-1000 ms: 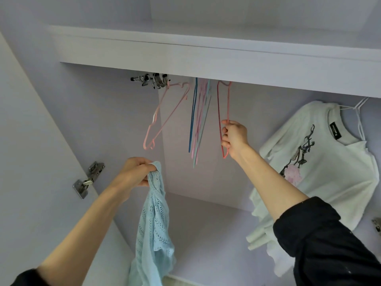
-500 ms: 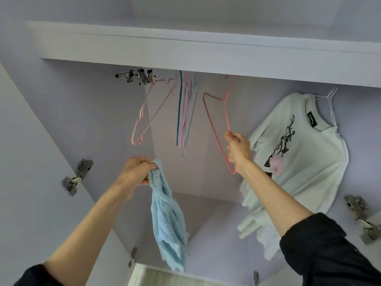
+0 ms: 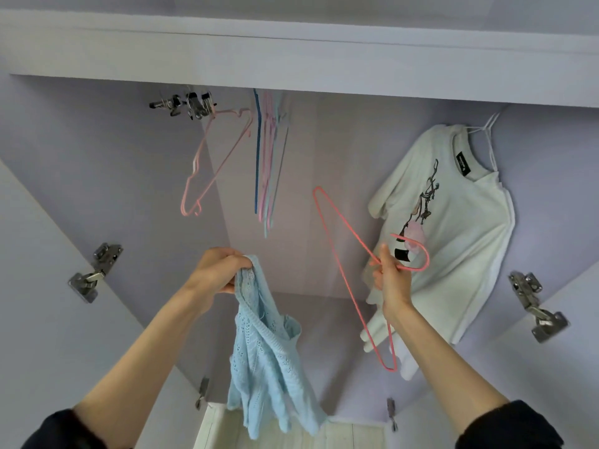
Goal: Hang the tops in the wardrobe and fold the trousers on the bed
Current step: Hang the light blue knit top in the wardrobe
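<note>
Wardrobe [image 3: 97, 150]: open, its rail hidden under the shelf.
White top [image 3: 453, 228]: already hanging, right of the spare hangers [image 3: 269, 163].
Left hand [image 3: 217, 270]: grips the blue top [image 3: 265, 351], below the spare hangers.
Right hand [image 3: 390, 277]: holds a red hanger [image 3: 343, 254], off the rail.
Left to do: blue top onto hanger, hang it. Trousers not in view.

Open gap under rail between bunched hangers [image 3: 267, 163] and hung white T-shirt [image 3: 453, 228]. Tilted pale pink hanger [image 3: 214, 163] further left. Door hinges [image 3: 97, 270] at both sides.
</note>
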A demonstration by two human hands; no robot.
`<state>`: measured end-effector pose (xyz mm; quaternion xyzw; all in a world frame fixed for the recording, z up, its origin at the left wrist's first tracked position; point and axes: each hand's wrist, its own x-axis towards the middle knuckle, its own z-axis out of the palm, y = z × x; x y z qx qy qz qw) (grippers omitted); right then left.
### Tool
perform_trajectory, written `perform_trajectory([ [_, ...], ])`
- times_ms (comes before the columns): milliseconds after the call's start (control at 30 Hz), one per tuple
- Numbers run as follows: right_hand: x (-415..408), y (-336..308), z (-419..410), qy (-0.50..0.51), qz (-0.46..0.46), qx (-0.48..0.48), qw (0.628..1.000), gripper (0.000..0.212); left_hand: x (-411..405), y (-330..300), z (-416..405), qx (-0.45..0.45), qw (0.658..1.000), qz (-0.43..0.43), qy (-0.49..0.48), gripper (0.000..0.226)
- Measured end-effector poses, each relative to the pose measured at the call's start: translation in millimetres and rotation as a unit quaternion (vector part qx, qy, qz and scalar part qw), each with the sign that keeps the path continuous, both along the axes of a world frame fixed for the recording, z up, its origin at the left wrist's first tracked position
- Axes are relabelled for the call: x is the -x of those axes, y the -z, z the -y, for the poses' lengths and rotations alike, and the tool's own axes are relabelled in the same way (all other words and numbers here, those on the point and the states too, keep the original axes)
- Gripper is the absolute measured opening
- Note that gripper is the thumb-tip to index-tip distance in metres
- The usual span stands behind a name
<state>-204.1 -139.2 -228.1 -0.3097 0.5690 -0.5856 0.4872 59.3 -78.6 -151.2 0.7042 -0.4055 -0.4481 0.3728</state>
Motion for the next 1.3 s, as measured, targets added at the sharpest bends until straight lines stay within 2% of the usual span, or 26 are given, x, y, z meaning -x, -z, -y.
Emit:
perform_trajectory([
  [67,5.5,6.1,-6.0,-0.001,0.024,-0.039,0.999,0.039,3.3,3.7,-0.4,-0.006,1.000,0.003,0.003,0.008],
  [167,13.3,7.0,-12.2,-0.029,0.149,-0.047,0.987,0.039,7.6,6.5,-0.3,-0.014,1.000,0.006,0.008,0.009],
  [333,2.3,-14.2,-14.7,-0.141,0.349,-0.012,0.927,0.063,13.0,1.8,1.4,-0.019,0.999,0.010,0.029,0.012],
  [433,-16.1,-26.2,-16.4,-0.199,0.383,0.012,0.902,0.055,15.6,-1.8,2.2,-0.010,1.000,0.006,0.029,0.014],
  [667,-18.3,-27.0,-16.1,-0.209,0.380,0.007,0.901,0.048,-2.4,-7.3,4.6,0.010,0.999,0.025,-0.029,0.013],
  [800,-14.6,-33.1,-16.2,-0.204,0.399,0.024,0.894,0.046,-8.5,1.0,5.2,-0.013,0.997,0.055,-0.053,0.012],
  [933,-25.6,-38.6,-20.8,-0.206,0.421,0.037,0.883,0.048,1.0,6.8,4.8,-0.030,0.998,0.041,-0.035,0.013],
  [1067,-43.0,-32.3,-20.9,-0.203,0.417,0.023,0.885,0.056,14.5,-4.3,6.6,-0.006,1.000,0.021,0.007,0.015],
  [1167,-52.8,-17.9,-21.7,-0.217,0.351,0.005,0.911,0.065,13.7,-22.1,7.9,0.031,0.999,-0.020,0.009,0.011],
  [1233,-55.2,-3.5,-23.6,-0.211,0.262,0.001,0.942,0.059,7.1,-36.2,7.6,0.067,0.996,-0.052,-0.002,0.013],
  [1300,-51.7,10.8,-25.0,-0.197,0.178,-0.002,0.964,0.050,-3.0,-49.6,6.4,0.096,0.994,-0.049,-0.019,0.014],
])
